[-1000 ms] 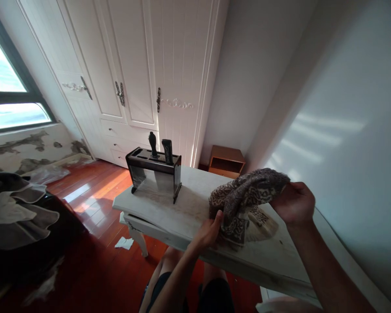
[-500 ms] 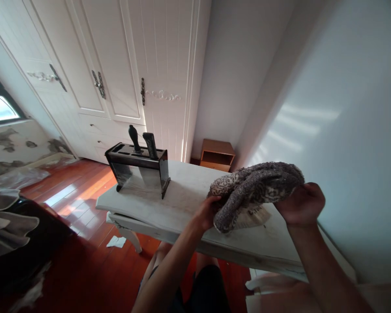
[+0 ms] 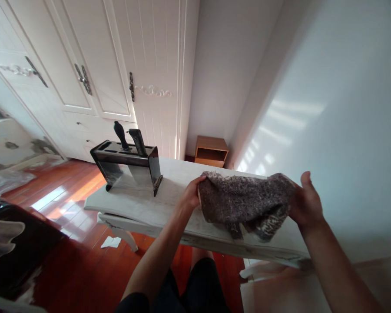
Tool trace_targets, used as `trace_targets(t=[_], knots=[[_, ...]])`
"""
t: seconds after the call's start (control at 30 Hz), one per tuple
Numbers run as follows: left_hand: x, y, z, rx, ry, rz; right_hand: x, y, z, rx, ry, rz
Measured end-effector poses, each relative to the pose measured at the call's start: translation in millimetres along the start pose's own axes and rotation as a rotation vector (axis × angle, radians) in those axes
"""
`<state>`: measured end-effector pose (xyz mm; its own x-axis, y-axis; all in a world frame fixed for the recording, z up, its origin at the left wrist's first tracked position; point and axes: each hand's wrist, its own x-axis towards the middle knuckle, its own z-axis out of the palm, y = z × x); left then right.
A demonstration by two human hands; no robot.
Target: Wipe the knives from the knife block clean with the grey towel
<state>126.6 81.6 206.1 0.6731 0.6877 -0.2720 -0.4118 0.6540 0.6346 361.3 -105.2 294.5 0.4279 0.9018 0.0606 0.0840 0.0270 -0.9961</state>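
Note:
A grey-brown patterned towel [image 3: 244, 198] is stretched between my two hands, just above the white table [image 3: 179, 171]. My left hand [image 3: 193, 193] pinches its left end, with the thumb on top near the upper corner. At the right end my right hand [image 3: 306, 202] supports the towel; its thumb points up, away from the cloth, and its fingers are hidden behind the fabric. The lower edge hangs in loose folds. To the left on the table stands a black knife block [image 3: 127, 163] with clear sides and two black-handled tools in its slots.
A white wardrobe [image 3: 156, 52] stands behind the table, beside a small brown cabinet [image 3: 211, 150]. The pale wall [image 3: 345, 143] runs close along the right. A scrap of white paper [image 3: 111, 241] lies on the red wooden floor, and a dark object with grey cloth sits at far left.
The towel has gone from bunched and twisted to spread wide between my hands. My right thumb has lifted off the cloth. The view has swung right.

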Motion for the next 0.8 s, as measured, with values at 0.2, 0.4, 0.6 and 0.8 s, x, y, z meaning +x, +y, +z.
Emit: trace_targets(t=[0.2, 0.4, 0.6, 0.8], knots=[[1, 49, 28.7, 0.195, -0.139, 0.263, 8, 30, -11, 0.005, -0.207, 0.397], [6, 83, 46.7, 0.46, 0.016, 0.504, 32, 33, -24, 0.016, -0.013, 0.189], [9, 105, 54.4, 0.453, 0.159, 0.688, 43, 14, -30, 0.202, 0.251, -0.227], [5, 106, 57.5, 0.669, -0.165, 0.998, 43, -1, -18, 0.359, 0.375, -0.622]])
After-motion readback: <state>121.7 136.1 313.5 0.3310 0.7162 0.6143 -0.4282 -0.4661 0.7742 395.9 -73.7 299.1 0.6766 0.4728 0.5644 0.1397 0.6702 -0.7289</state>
